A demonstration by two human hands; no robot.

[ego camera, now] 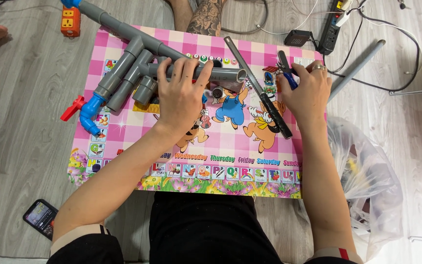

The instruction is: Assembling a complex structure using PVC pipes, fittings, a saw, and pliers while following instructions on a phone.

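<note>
The fingers (187, 68) of the left hand (179, 95) curl over a grey pipe (221, 74) and press it down near the far edge of the pink play mat (230, 146). The pipe's open end points right; its other end joins a branched grey pipe assembly (128, 66) with a blue valve (90, 110) toward the mat's left edge.

The right hand (306, 90) lies palm down near the far right corner, fingers closed around blue-handled pliers (286, 73), beside a long black-handled saw (264, 93).

To do this well, I judge the left hand should keep firm downward pressure so the round pipe cannot roll.

Both forearms reach forward from the near edge, wrists low, elbows spread apart.
</note>
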